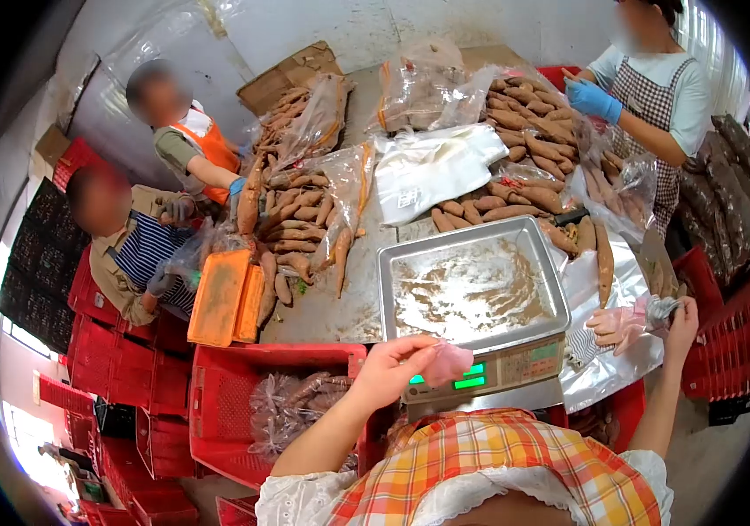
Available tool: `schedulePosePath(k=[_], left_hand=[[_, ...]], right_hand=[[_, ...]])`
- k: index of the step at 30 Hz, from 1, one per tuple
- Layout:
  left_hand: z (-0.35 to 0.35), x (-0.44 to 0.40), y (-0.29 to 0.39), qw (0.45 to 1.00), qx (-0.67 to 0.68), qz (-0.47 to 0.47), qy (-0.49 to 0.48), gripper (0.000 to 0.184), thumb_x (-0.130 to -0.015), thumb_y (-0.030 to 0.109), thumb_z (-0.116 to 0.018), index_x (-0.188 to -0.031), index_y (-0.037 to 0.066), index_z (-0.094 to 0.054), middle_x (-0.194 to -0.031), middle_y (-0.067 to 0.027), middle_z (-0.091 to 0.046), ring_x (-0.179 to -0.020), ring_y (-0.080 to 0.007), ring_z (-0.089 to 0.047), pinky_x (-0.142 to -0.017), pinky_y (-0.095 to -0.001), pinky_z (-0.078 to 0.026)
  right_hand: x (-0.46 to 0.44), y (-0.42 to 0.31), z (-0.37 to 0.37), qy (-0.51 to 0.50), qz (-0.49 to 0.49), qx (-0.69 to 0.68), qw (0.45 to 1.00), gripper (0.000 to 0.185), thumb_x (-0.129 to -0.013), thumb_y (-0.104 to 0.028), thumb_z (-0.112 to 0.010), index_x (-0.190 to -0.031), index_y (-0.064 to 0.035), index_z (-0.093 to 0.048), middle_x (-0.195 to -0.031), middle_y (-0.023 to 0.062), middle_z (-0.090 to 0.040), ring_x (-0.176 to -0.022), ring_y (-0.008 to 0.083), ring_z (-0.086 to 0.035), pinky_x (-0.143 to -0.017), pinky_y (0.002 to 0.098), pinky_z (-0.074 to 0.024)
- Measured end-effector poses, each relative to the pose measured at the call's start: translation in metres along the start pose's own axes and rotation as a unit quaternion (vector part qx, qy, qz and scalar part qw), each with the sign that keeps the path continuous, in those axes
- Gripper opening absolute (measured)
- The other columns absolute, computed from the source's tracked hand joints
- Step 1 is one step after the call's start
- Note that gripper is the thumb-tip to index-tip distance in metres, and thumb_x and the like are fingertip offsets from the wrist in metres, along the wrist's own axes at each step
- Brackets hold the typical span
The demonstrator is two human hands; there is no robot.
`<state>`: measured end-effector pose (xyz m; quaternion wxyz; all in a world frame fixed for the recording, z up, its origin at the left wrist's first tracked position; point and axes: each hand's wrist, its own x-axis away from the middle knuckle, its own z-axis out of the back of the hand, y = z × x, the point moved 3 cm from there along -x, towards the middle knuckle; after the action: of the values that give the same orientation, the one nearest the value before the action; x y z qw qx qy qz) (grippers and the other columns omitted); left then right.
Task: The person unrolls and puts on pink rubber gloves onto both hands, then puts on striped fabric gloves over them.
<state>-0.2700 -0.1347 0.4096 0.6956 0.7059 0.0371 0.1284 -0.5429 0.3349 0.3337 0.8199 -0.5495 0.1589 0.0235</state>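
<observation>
**A:** Quick one: fingers on my feed?

**B:** L hand [392,370]: thumb + idx pinched tog. on a pink piece [450,365], soft, thin, crumpled. I've got it in front of the lit panel of the scale [515,368]; can't tell if it touches.

**A:** And R hand [683,326]?

**B:** Fingers clamped on the bunched gray/wht end of a pink glove [622,324], limp & wrinkled, its finger tubes pointing L. It's R of the scale, over a shiny silvery plastic sheet [607,386]; contact unclear to me.

**A:** Materials nearby?

**B:** Scale has a rect. metal tray [387,289], rounded corners, brown dirt smears, strong glare; green digits below. Behind it on the worktop [362,302] I see white plastic bags [432,167], flat, creased, stacked. Sweet potatoes [299,235] both sides: tapered, reddish-brn, dull skins, some in crinkly see-thru bags.

**A:** L side?

**B:** Orange plastic box [220,298], blocky, hard edges, at worktop edge. Below it, red crate [217,421], rigid plastic w/ perforated wall, film-wrapped pcs inside. Top R, a co-worker in a checked apron [651,96] + blue glove [594,99], rubbery-looking.
</observation>
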Motion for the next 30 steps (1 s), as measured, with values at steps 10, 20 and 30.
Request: schedulePosePath(k=[10, 20, 30], left_hand=[[0.007, 0.0, 0.025, 0.943, -0.27, -0.186, -0.051, 0.04, -0.082, 0.004, -0.058, -0.122, 0.005, -0.053, -0.098, -0.0145, -0.063, -0.084, -0.0265, -0.062, -0.074, -0.031, -0.048], [0.08, -0.008, 0.02, 0.887, -0.302, -0.349, -0.008, 0.046, -0.075, 0.004, -0.062, -0.12, 0.009, -0.054, -0.105, -0.0094, -0.062, -0.082, -0.0243, -0.062, -0.068, -0.0305, -0.051], [0.199, -0.05, -0.02, 0.951, -0.124, -0.272, 0.084, 0.031, -0.078, 0.005, -0.064, -0.109, 0.003, -0.06, -0.107, -0.0118, -0.062, -0.095, -0.0255, -0.061, -0.082, -0.0325, -0.049]], right_hand=[[0.043, -0.119, -0.14, -0.337, 0.005, 0.015, 0.942, 0.04, -0.073, -0.012, -0.06, -0.112, -0.0025, -0.056, -0.105, 0.0099, -0.061, -0.099, 0.0227, -0.058, -0.082, 0.0346, -0.0448], [0.154, -0.298, -0.31, -0.619, 0.362, 0.068, 0.694, 0.036, -0.066, -0.017, -0.072, -0.098, -0.0037, -0.061, -0.091, 0.0126, -0.058, -0.094, 0.0303, -0.051, -0.088, 0.039, -0.0381], [0.158, -0.323, -0.378, -0.585, 0.247, 0.095, 0.767, 0.019, -0.068, -0.011, -0.067, -0.087, -0.007, -0.064, -0.078, 0.0093, -0.06, -0.078, 0.0301, -0.056, -0.076, 0.0389, -0.0433]])
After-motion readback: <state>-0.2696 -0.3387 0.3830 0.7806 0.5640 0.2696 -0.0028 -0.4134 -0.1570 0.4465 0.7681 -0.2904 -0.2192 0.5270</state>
